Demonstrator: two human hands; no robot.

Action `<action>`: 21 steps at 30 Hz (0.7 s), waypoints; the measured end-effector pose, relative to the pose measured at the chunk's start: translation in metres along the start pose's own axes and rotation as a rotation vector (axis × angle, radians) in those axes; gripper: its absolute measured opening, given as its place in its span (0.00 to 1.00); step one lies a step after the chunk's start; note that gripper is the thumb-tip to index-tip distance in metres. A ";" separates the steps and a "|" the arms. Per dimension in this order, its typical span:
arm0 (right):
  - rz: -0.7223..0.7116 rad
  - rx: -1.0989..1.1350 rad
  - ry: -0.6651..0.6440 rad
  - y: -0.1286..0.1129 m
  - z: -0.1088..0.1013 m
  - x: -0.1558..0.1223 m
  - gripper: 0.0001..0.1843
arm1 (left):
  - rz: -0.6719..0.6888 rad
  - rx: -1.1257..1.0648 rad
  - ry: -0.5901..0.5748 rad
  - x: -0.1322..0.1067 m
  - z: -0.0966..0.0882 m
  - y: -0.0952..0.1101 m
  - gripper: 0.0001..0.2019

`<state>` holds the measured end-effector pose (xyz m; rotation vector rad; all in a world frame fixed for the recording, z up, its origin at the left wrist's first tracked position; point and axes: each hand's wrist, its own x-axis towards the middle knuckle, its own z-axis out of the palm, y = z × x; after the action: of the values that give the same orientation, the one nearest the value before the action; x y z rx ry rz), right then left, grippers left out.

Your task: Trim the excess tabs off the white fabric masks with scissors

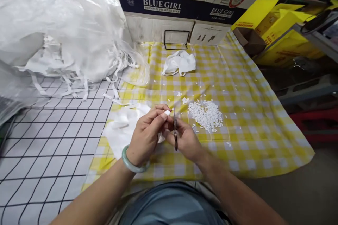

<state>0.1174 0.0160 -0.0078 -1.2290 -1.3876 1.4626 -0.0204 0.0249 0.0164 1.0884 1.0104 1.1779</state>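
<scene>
"BLUE GIRL" carton (182, 5) behind; left hand (145, 137) pinching white strip (167, 113), right hand (185, 139) gripping scissors (175, 132).

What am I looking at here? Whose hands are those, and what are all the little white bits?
This is one picture from a camera worn on a person's head, so you look down at that person's own two hands, as if they were yours. The left hand, with a green bangle on its wrist, pinches a small white strip. The right hand holds scissors right beside that strip. Whether the blades are open is too blurred to tell. The little white bits are a pile of small pieces lying on a yellow checked cloth. More white fabric lies further back, and a big clear bag full of white strips sits on the left. Behind stands a cardboard box.
</scene>
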 end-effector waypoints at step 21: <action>-0.109 -0.786 -0.017 0.007 -0.072 -0.017 0.26 | 0.090 0.363 -0.057 0.000 0.033 -0.036 0.13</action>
<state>0.1914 0.0169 -0.0079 -1.5601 -2.1027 0.8532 0.0186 0.0196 -0.0122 1.4572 1.1687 1.0513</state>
